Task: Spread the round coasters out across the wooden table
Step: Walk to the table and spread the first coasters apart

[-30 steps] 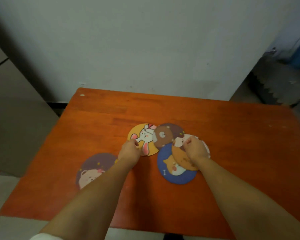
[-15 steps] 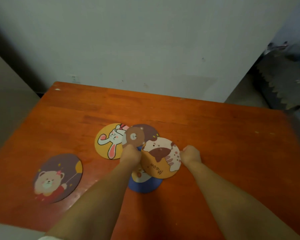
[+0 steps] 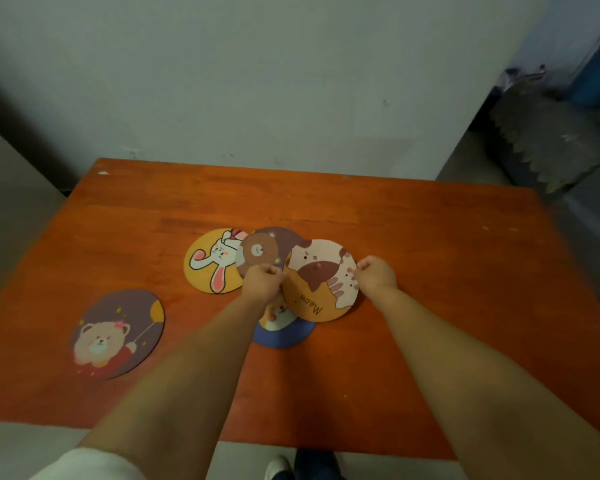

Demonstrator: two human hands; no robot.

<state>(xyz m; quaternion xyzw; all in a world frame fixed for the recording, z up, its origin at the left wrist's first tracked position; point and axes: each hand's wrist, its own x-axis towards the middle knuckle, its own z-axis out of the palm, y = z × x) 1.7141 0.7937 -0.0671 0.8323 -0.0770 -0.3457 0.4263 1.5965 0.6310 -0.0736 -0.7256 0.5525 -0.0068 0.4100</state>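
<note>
Several round cartoon coasters lie on the wooden table (image 3: 430, 237). A purple bear coaster (image 3: 118, 332) sits alone at the left. In the middle, a yellow rabbit coaster (image 3: 210, 259), a brown bear coaster (image 3: 267, 247), a blue coaster (image 3: 284, 332) and an orange "Meow" cat coaster (image 3: 321, 280) overlap. My right hand (image 3: 374, 273) pinches the cat coaster's right edge. My left hand (image 3: 262, 282) is fisted at the cat coaster's left edge, over the brown and blue ones; what it grips is hidden.
A pale wall stands right behind the table's far edge. Dark grey furniture (image 3: 551, 140) fills the right background, and a grey surface (image 3: 11, 202) lies to the left. A shoe (image 3: 278, 467) shows below the table's near edge.
The cat coaster has come out on top of the blue one and shifted right. My right hand went from its middle to its right edge. My left hand left the rabbit coaster.
</note>
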